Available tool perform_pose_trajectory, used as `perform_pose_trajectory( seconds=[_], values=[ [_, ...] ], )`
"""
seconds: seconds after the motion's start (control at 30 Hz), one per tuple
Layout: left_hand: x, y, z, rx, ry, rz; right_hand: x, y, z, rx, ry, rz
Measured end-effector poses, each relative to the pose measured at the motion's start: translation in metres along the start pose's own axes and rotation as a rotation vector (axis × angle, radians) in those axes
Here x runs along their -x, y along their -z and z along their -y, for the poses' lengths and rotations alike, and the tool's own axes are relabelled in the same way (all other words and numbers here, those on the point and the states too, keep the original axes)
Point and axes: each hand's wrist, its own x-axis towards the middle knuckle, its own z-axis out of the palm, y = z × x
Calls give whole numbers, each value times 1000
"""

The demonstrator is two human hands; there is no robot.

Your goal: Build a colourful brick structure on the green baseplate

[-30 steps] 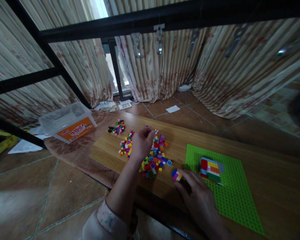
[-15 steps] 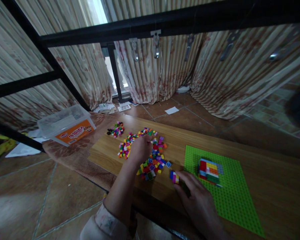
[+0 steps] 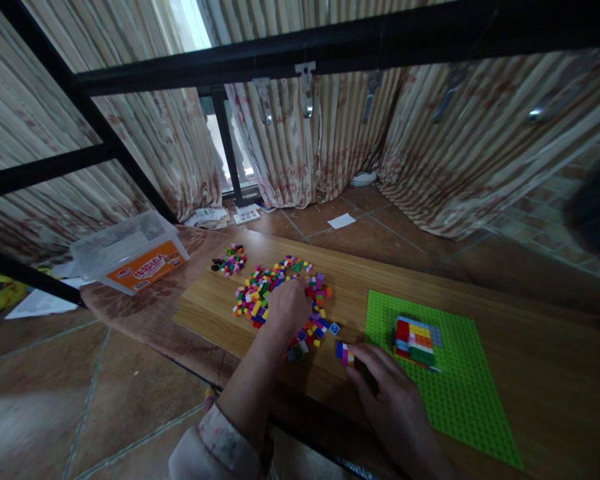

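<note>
My left hand [image 3: 289, 307] rests on a heap of small coloured bricks [image 3: 260, 293] in the middle of a wooden board [image 3: 215, 313]; its fingers are curled into the heap and what they hold is hidden. My right hand [image 3: 387, 393] lies near the board's front edge, fingertips pinching a small stack of blue, purple and yellow bricks [image 3: 344, 353]. To the right lies a green baseplate [image 3: 460, 393] carrying a low block of red, yellow, orange and green bricks [image 3: 414, 339].
A smaller pile of bricks [image 3: 229, 259] lies at the board's far left. A clear plastic tub with an orange label [image 3: 130, 253] stands on the patterned cloth [image 3: 140, 307] further left. Black metal bars [image 3: 330, 47] cross overhead. Curtains and tiled floor lie beyond.
My left hand drew back toward me over the heap, uncovering bricks at its far side. My right hand stayed by the small stack. The view shifted slightly.
</note>
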Motion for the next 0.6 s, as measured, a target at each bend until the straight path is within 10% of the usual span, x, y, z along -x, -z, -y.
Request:
perform_pose_trajectory(
  seconds=[0.33,0.6],
  values=[
    [-3,7,10,262,-98,-36,-2,3,3,-12,-1,17],
    [-2,4,5,748,-421,216,-2,2,4,-36,-22,7]
  ],
)
